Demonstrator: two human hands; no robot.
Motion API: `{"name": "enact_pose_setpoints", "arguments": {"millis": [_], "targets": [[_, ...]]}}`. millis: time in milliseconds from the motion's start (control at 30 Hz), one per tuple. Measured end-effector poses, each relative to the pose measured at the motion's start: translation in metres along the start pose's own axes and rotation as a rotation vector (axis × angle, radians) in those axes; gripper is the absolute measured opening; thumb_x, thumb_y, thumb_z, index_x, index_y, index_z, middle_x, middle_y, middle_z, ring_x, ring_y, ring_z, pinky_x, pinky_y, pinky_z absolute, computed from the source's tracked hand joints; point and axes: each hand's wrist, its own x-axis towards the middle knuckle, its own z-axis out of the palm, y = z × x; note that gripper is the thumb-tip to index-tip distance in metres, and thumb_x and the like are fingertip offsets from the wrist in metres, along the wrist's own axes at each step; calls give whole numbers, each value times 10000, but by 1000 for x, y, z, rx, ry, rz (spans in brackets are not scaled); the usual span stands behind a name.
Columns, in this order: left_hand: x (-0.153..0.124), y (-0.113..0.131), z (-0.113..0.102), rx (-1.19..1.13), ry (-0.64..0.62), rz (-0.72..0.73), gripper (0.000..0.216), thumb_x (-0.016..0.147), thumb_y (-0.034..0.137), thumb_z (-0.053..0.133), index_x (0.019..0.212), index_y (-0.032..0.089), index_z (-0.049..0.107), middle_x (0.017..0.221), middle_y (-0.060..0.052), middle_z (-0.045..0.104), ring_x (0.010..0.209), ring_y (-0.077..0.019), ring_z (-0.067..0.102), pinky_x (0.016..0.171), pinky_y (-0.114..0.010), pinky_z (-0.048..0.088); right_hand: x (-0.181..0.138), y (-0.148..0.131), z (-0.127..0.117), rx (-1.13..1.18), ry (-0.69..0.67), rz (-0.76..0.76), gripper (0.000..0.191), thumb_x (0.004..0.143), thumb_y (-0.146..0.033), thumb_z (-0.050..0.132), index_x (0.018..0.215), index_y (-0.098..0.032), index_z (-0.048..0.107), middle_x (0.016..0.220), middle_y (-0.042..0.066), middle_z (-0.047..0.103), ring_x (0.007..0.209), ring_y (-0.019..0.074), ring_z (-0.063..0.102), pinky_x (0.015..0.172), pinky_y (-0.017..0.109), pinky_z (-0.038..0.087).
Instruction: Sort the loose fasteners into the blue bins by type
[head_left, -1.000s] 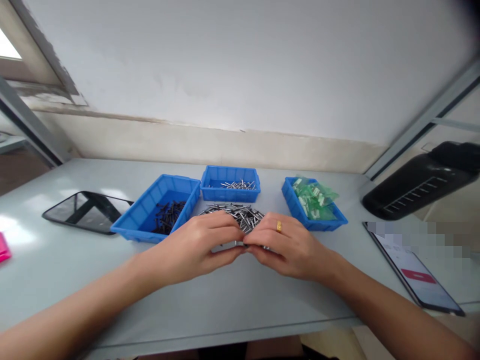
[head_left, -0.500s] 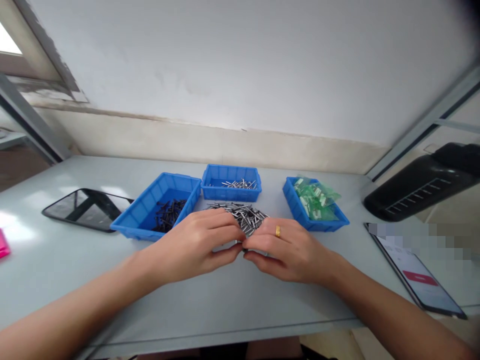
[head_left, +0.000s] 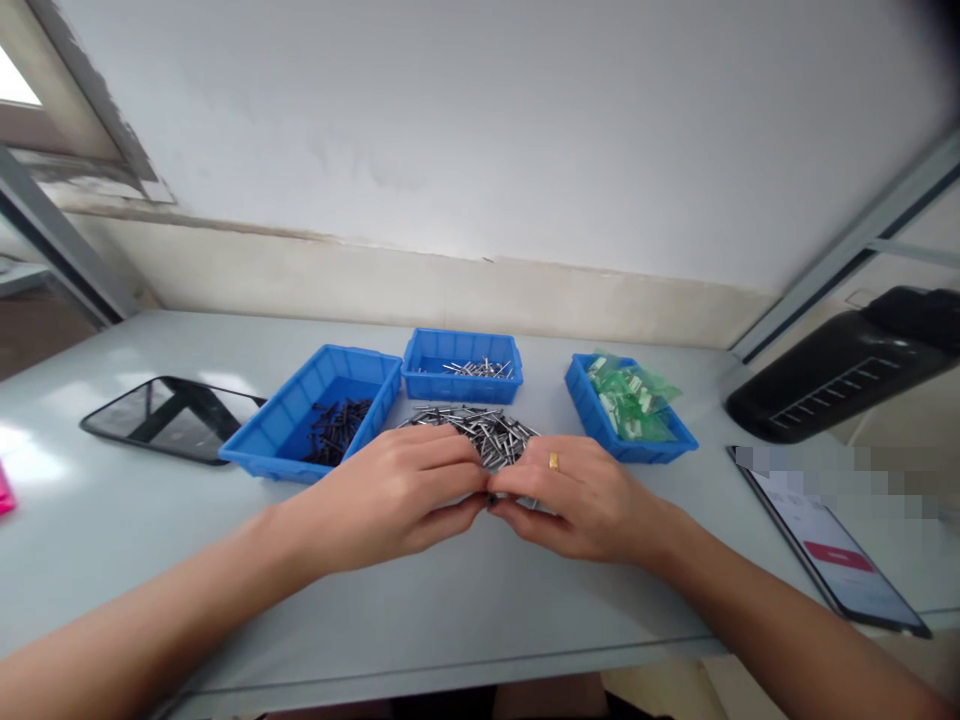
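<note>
My left hand (head_left: 409, 490) and my right hand (head_left: 574, 497) meet fingertip to fingertip over the front of a metal pile. Both are closed in a pinch, the right one wearing a gold ring. A small dark metal piece (head_left: 492, 499) shows between the fingertips; most of it is hidden, so its kind is unclear. Just behind my fingers lies the pile of silver pin-like fasteners (head_left: 491, 432), some with dark ends. Close to my left wrist stands a blue bin (head_left: 289, 405) holding dark screw-like pieces (head_left: 339, 430).
Behind the pile is another blue bin (head_left: 457, 385) with thin silver pins. A third blue bin (head_left: 649, 453) at right holds green plastic packets (head_left: 634, 400). A phone (head_left: 832, 550) and black bottle (head_left: 840, 365) are far right; a black-framed flat object (head_left: 157, 420) lies left.
My hands stay together at nearly the same spot, with only slight finger shifts. The dark piece between the fingertips shows a little more plainly now. The bins have not moved.
</note>
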Motion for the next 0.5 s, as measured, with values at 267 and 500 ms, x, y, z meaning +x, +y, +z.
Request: {"name": "enact_pose_setpoints", "arguments": {"millis": [267, 500], "targets": [[2, 1, 1, -11, -5, -32, 190, 908, 219, 473, 824, 137, 623, 744, -34, 596, 705, -131, 540, 658, -257, 426, 1, -1, -2, -52, -4, -21, 123, 909, -221, 469, 892, -168, 579, 605, -28, 590, 583, 90, 535, 559, 209, 417], [1, -1, 2, -35, -17, -38, 192, 914, 246, 472, 846, 142, 619, 765, -36, 588, 734, -133, 543, 672, -256, 425, 2, -2, -4, -59, -1, -17, 132, 910, -220, 460, 889, -164, 577, 582, -35, 570, 562, 88, 521, 548, 209, 409]]}}
